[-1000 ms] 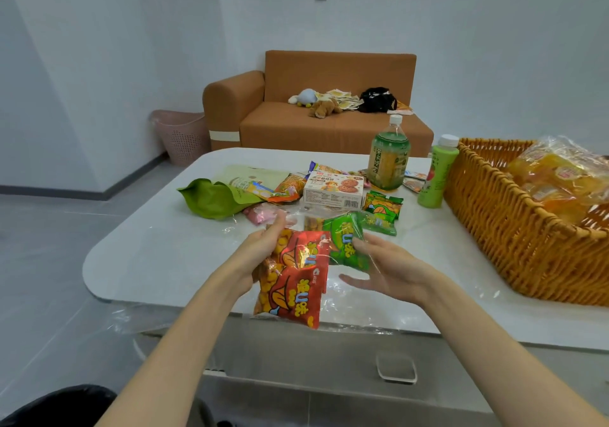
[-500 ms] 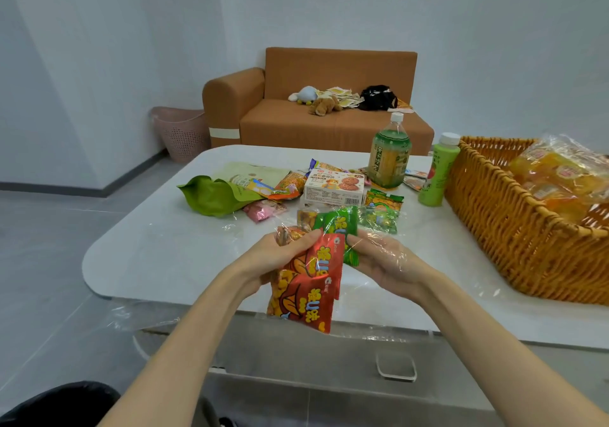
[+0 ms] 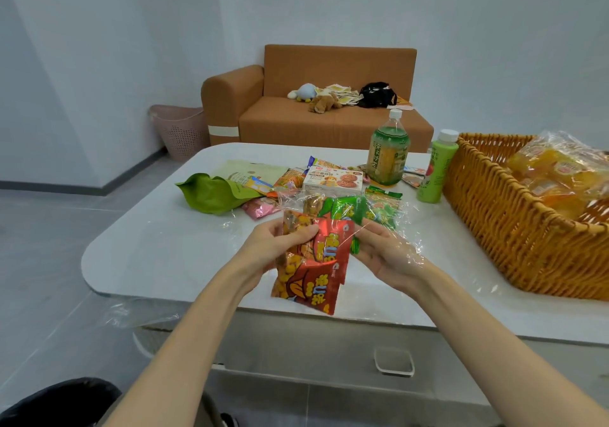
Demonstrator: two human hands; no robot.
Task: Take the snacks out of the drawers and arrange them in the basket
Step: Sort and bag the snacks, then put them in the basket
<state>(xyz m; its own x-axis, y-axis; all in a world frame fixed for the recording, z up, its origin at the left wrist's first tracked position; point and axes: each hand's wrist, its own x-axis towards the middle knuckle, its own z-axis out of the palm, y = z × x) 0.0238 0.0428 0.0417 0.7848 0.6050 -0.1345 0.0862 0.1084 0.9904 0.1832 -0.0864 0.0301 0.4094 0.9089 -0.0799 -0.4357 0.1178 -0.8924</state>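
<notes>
Someone is working at the near edge of the white table [image 3: 158, 252], holding a bundle of snacks just above it. The left hand [image 3: 280, 245] is gripping the red snack packets [image 3: 313, 275] by their top. Its fingers are curling over the upper edge, and the packets are hanging down past the table's rim.

The right hand [image 3: 385, 255] is pinching the clear wrapper [image 3: 407, 252], which is draping over its palm and wrist. A green snack packet [image 3: 344, 210] is sticking up between the two hands. With the glare on the film, I cannot be sure whether those fingers are catching that packet too or only the wrapper.

The wicker basket [image 3: 514, 229] is sitting on the right side of the table, well apart from the hands. A bag of orange snacks [image 3: 560, 176] is lying in it. A pale green bottle [image 3: 438, 169] is standing just beside the basket's left wall, and a larger green drink bottle [image 3: 389, 153] is standing to its left.

More snacks are lying loose beyond the hands: a biscuit box [image 3: 333, 179], a green pouch [image 3: 211, 192] and a pink packet [image 3: 260, 209]. Below the tabletop, a drawer handle [image 3: 393, 360] is showing on the grey front.
</notes>
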